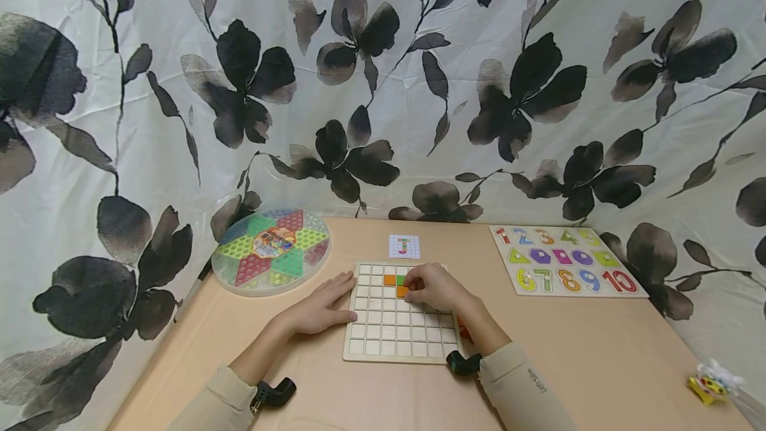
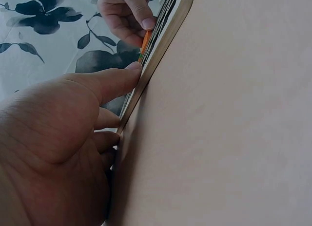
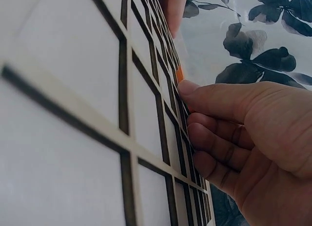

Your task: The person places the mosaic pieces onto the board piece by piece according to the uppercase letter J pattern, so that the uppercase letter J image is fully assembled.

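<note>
A white grid board (image 1: 389, 332) with a pale wooden frame lies in front of me. My left hand (image 1: 323, 304) steadies its left edge, fingers extended and thumb touching the rim. Above the board's upper part, my right hand (image 1: 435, 286) has its fingers curled, with thumb and fingertips at a small orange square tile (image 1: 401, 292). Directly above that tile is a green tile (image 1: 401, 280), and left of the green one is another orange tile (image 1: 389, 280). The right fingers cover the neighbouring cells. Behind the board lies a small pattern card (image 1: 404, 246) with a T-like coloured figure.
A round star-patterned game board (image 1: 272, 251) lies at the back left. At the back right is a number-and-shape board (image 1: 568, 261). Red pieces (image 1: 464, 331) partly show under my right wrist. A small yellow-and-white toy (image 1: 712, 383) sits near the right table edge.
</note>
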